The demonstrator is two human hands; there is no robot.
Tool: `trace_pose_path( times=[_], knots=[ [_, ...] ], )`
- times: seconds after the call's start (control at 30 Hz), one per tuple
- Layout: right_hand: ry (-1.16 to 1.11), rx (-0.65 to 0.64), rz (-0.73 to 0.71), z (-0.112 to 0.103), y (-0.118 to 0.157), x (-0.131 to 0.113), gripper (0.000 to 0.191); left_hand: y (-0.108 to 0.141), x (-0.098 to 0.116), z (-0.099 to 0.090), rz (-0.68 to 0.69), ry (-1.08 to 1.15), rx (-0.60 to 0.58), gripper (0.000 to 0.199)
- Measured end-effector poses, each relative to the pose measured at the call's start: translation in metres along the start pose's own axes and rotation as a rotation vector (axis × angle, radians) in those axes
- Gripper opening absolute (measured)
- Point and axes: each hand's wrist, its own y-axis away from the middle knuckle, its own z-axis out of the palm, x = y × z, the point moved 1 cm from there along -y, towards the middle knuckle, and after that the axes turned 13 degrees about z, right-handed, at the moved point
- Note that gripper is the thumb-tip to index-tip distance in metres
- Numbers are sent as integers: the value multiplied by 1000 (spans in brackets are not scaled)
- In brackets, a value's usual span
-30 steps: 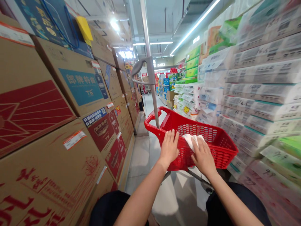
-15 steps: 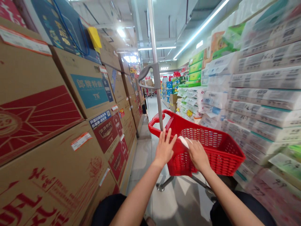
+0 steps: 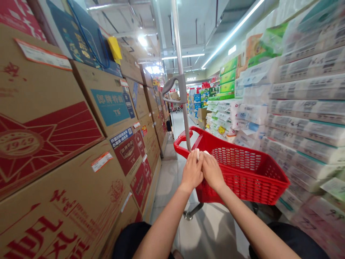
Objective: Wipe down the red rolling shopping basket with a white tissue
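My left hand (image 3: 192, 172) and my right hand (image 3: 213, 172) meet side by side at the near end of a red shopping cart (image 3: 250, 172), over its handle end. My right hand is closed on a white tissue (image 3: 207, 153), mostly hidden under the fingers. A bit of the white also shows at my left fingertips, which are pressed together on it. The cart's metal pole (image 3: 178, 46) rises just beyond my left fingertips, with a grey hooked grip (image 3: 175, 90) partway up. The cart's perforated basket extends to the right.
Stacked cardboard cartons (image 3: 81, 158) with price labels wall the left side. Packs of paper tissue (image 3: 304, 104) are piled high on the right. Between them a tiled aisle (image 3: 168, 180) runs ahead. My dark-clothed knees frame the lower edge.
My left hand has closed its spread fingers and come against my right hand, onto the tissue. My right hand has moved left. The view has shifted slightly.
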Motion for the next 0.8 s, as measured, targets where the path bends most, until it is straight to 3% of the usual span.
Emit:
trace_pose_path(
  times=[0.1,0.2,0.3,0.4,0.47,0.7,0.8],
  knots=[
    [34,-2,-39,-12,19,29,67,4,1,-1,-26,14,-4,100],
    [69,5,33,-17,24,41,61,4,6,1,-27,23,11,95],
    [60,-1,83,-8,9,21,54,1,10,2,-21,43,47,91],
    [36,-3,51,3,-6,-4,55,-1,10,2,-13,70,83,88],
    [30,2,14,4,-4,-6,58,0,8,1,-3,70,87,91],
    [169,19,-11,-31,59,60,73,3,8,2,-22,32,33,92],
    [233,46,40,-39,66,72,73,-1,18,3,-47,31,26,90]
  ],
)
